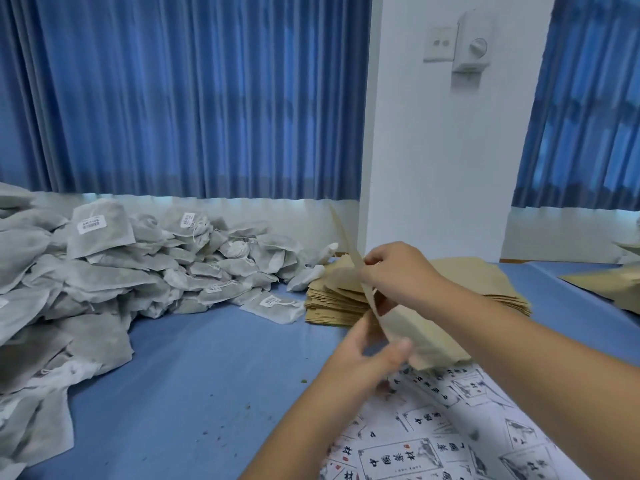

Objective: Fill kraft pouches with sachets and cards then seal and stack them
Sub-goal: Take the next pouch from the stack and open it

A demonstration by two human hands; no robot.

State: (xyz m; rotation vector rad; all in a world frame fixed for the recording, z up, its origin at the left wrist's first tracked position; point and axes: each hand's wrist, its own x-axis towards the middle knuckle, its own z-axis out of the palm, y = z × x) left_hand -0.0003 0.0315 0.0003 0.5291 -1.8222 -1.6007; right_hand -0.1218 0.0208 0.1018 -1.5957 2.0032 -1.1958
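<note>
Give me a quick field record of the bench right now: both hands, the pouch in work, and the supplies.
left hand: holds the lower edge of the kraft pouch
right hand: pinches the pouch's upper edge
pouch state: lifted off the table, contents not visible
pouch stack: lies flat on the blue cloth, behind the hands
sachets: large loose pile, left side
cards: printed, spread at lower right beneath the arms

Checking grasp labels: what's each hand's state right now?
Left hand: holding the kraft pouch.
Right hand: pinching that pouch's upper edge.
</note>
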